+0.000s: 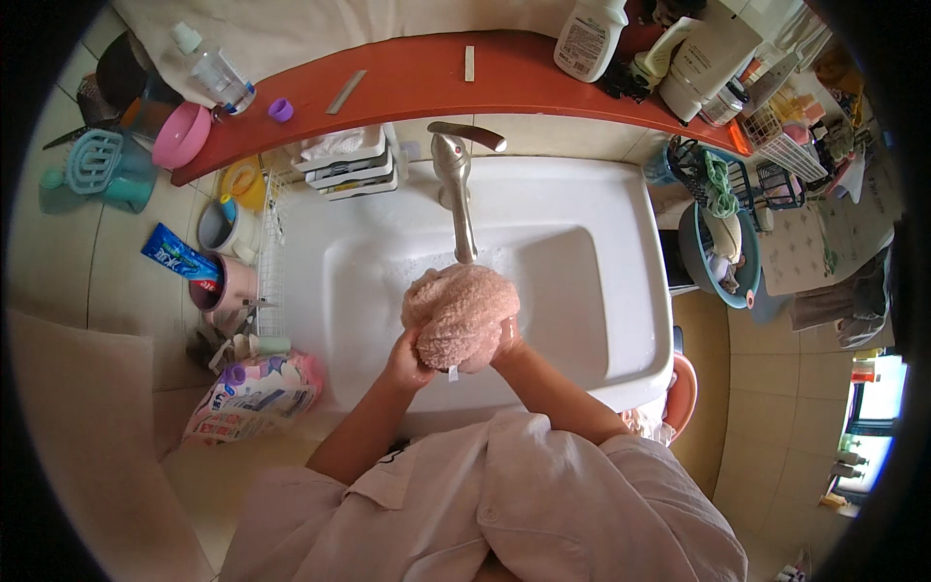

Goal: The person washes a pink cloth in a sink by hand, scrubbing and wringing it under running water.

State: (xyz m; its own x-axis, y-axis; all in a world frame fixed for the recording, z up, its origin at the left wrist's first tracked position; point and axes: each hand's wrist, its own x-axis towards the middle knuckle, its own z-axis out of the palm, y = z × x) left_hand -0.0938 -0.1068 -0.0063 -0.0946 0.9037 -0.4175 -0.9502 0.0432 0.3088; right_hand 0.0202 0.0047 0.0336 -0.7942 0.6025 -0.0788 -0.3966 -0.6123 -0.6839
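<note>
A bunched pink fluffy cloth (462, 313) with a small white tag is held over the basin of a white sink (633, 291), right below the spout of a metal faucet (456, 174). My left hand (409, 362) grips its lower left side, and my right hand (508, 340) grips its right side. Most of my fingers are hidden under or behind the cloth, and my right hand looks wet. Some small bubbles show in the basin behind the cloth. Whether water is running from the spout, I cannot tell.
A red shelf (407, 80) behind the sink bears a spray bottle (218, 73), a pink bowl (182, 134) and a white bottle (590, 40). Along the left stand a wire rack (271, 254), cups and a plastic pouch (254, 400). At the right are a blue basin (749, 269) with cloths and a pink bucket (682, 396).
</note>
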